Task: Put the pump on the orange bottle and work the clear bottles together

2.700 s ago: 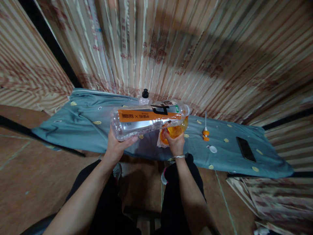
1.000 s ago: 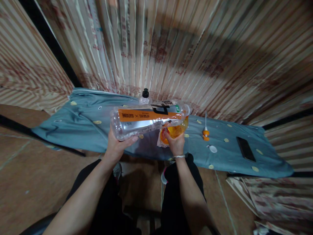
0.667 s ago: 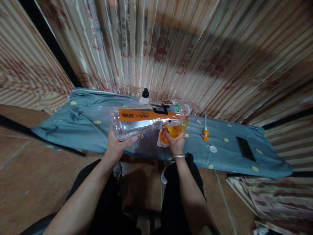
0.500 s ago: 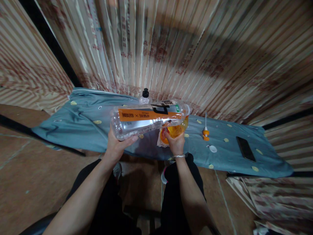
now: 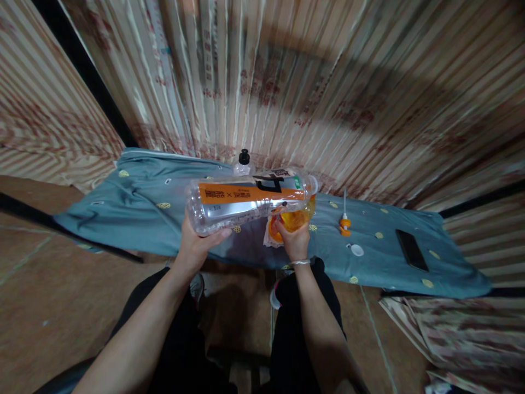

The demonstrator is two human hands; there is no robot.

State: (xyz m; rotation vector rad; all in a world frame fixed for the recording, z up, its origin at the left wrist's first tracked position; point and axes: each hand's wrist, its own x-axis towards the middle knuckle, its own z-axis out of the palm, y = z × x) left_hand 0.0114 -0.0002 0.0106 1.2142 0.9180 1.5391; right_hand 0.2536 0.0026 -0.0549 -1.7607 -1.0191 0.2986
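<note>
My left hand [image 5: 196, 244] grips the base end of a large clear plastic bottle [image 5: 246, 200] with an orange label. The bottle lies almost level, its neck pointing right over a small bottle of orange-yellow liquid [image 5: 293, 219]. My right hand [image 5: 293, 238] is wrapped round that small bottle, which stands on the blue-grey cloth [image 5: 135, 197]. The big bottle's mouth sits right above the small bottle's top; whether liquid flows between them cannot be made out.
On the cloth lie an orange pump head with a white tube [image 5: 345, 221], a white cap [image 5: 357, 250] and a dark phone [image 5: 411, 249] to the right. A black-capped bottle [image 5: 243, 162] stands behind. A striped curtain [image 5: 328, 82] hangs at the back.
</note>
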